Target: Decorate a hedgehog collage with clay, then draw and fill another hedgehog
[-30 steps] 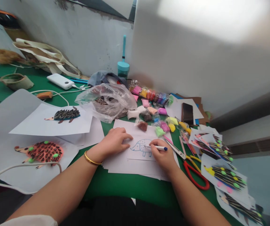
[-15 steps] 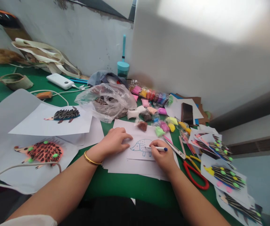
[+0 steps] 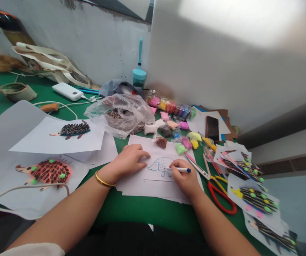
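Plainly blue-outlined hedgehog drawing (image 3: 160, 165), back partly flecked.

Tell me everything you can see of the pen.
The pen has a slim, smooth white barrel, plastic by its look, and a dark blue end. The right hand grips it by thumb and fingers, hiding part of the barrel. It lies at a low slant, writing end leftward over the blue animal drawing; whether the tip touches the paper I can't tell.
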Motion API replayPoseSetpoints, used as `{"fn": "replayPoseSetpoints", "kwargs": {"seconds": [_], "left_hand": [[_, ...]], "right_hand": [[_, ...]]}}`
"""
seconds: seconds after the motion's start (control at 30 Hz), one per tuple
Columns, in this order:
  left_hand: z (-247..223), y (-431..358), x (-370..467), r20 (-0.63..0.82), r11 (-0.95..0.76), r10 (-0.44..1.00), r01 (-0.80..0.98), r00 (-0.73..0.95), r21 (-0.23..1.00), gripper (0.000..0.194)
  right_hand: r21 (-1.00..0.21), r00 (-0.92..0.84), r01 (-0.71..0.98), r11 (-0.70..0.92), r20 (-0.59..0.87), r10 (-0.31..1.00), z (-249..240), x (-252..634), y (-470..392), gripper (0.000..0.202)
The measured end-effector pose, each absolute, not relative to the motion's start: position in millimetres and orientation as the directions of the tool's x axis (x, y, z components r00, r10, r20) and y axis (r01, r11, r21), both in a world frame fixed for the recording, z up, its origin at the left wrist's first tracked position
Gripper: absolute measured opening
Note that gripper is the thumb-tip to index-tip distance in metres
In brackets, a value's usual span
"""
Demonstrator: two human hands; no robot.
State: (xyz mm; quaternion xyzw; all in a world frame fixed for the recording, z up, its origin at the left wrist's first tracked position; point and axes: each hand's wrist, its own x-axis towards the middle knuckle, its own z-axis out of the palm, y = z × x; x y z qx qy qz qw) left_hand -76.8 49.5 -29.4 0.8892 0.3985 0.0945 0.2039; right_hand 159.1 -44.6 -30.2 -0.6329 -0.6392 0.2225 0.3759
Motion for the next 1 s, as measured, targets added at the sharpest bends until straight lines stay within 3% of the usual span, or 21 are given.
{"fn": "replayPoseSetpoints", "kwargs": {"seconds": [1.0], "left_hand": [[-32.5, 50.2, -78.3, 0.026, -0.609, 0.74, 0.654, 0.672, 0.448, 0.031]], "right_hand": [[-0.783, 0.09, 0.62, 0.053, 0.137, 0.986, -30.4, 162.8, -45.8, 0.013]]}}
